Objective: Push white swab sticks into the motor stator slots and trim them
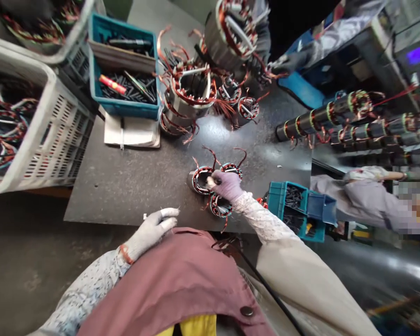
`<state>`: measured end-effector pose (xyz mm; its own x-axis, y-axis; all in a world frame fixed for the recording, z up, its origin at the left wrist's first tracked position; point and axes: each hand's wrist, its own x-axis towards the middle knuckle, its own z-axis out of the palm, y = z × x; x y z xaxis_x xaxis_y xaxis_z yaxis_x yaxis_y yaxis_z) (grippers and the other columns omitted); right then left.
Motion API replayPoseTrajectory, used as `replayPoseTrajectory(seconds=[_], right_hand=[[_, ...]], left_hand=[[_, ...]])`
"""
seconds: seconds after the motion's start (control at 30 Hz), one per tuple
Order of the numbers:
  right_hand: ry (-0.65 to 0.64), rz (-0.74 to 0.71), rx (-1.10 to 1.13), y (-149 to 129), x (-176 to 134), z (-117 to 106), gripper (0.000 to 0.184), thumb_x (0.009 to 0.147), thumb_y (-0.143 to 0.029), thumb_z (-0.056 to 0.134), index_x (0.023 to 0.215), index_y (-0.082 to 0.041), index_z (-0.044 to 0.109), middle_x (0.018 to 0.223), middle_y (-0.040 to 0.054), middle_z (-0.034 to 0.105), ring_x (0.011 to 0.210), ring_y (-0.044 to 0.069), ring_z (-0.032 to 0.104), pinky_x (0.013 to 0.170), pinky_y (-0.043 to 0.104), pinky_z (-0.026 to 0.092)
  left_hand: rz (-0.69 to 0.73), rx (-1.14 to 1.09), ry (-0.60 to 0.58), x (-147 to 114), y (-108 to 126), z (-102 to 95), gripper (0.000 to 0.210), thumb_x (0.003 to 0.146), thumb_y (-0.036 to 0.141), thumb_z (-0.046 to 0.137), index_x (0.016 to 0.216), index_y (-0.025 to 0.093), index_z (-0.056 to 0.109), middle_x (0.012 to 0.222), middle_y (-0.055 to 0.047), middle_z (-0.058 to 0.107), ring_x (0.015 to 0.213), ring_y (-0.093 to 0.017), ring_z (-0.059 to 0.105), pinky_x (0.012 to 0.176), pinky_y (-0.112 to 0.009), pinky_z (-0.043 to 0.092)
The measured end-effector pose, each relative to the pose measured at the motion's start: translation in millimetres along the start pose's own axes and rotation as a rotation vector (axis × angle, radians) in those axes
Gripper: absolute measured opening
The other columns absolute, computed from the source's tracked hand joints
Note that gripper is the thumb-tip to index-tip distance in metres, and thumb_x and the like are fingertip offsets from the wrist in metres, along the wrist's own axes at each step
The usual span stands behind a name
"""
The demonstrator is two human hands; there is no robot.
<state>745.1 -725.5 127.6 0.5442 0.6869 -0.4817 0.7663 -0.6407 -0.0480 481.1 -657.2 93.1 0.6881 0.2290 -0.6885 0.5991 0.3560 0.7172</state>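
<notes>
Head view: the work in hand looks like hand-finishing at three small wire-wound coils, grouped close together on the grey tabletop (133, 182) in front of the person. The right hand (228, 185), in a lilac glove, reaches in among them. Its fingers (216, 179) are bunched at the inner rim of the left coil (196, 182), as if pinching something there; whether they grip a wire, the rim or nothing cannot be told, since the hand hides the spot. The upper coil (231, 167) lies just beyond the knuckles, partly covered by the hand, and the lower coil (221, 206) sits just below the hand, toward the person. Reddish wire ends stick up loose from the group.

The left hand (150, 234), in a white glove, rests at the near edge of the tabletop with fingers loosely spread and nothing held, well apart from the coils.

As a judgement, the step seems to be placing or adjusting at the left coil, and the next move calls for a light, steady touch with the fingertips, keeping clear of the loose wire ends. The free left hand could steady the coil.

Farther off stand a large coil (189, 112), a blue tub (124, 111) of dark pieces and a notebook (135, 133); a blue bin (276, 200) sits at the right.
</notes>
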Motion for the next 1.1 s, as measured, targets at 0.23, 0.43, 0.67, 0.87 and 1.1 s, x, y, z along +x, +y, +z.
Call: replayPoseTrajectory(seconds=[0.23,0.43,0.67,0.87,1.1], right_hand=[[0.286,0.260,1.214,14,-113,-28,0.026,0.072,-0.044,0.066,0.066,-0.022,0.053,0.046,-0.0054,0.052,0.036,0.010,0.046,0.037,0.023,0.035],[0.355,0.469,1.448,46,-189,2,0.026,0.072,-0.040,0.072,0.069,-0.021,0.054,0.049,-0.0060,0.054,0.035,0.008,0.047,0.036,0.020,0.035],[0.436,0.576,1.701,86,-216,35,0.028,0.070,-0.041,0.069,0.065,-0.022,0.049,0.042,-0.0072,0.048,0.033,0.007,0.040,0.035,0.021,0.031],[0.654,0.636,1.691,142,-224,40,0.029,0.074,-0.042,0.062,0.063,-0.020,0.046,0.038,-0.0090,0.042,0.032,0.005,0.038,0.035,0.017,0.029],[0.982,0.706,0.803,312,-217,2,0.024,0.081,-0.043,0.054,0.084,-0.020,0.061,0.064,0.0009,0.060,0.057,0.016,0.057,0.064,0.034,0.050]], left_hand=[[0.396,0.373,-0.319,27,78,38.4,0.066,0.080,0.040,0.063,0.141,0.019,0.049,0.123,-0.007,0.068,0.107,-0.026,0.065,0.096,-0.038,0.049],[0.530,0.423,-0.657,31,105,117.9,0.082,0.077,0.042,0.072,0.148,0.016,0.039,0.141,-0.013,0.056,0.122,-0.030,0.059,0.103,-0.039,0.047],[0.437,0.192,-0.441,33,105,209.6,0.042,0.093,0.036,0.049,0.128,0.014,0.060,0.129,-0.009,0.065,0.114,-0.022,0.063,0.102,-0.034,0.047],[0.330,0.119,-0.281,61,122,300.1,0.037,0.095,0.037,0.045,0.118,0.014,0.064,0.106,-0.008,0.072,0.092,-0.017,0.067,0.089,-0.029,0.053],[0.525,0.177,0.170,81,131,239.6,0.044,0.092,0.039,0.051,0.132,0.020,0.054,0.122,-0.008,0.066,0.108,-0.019,0.064,0.096,-0.033,0.052]])
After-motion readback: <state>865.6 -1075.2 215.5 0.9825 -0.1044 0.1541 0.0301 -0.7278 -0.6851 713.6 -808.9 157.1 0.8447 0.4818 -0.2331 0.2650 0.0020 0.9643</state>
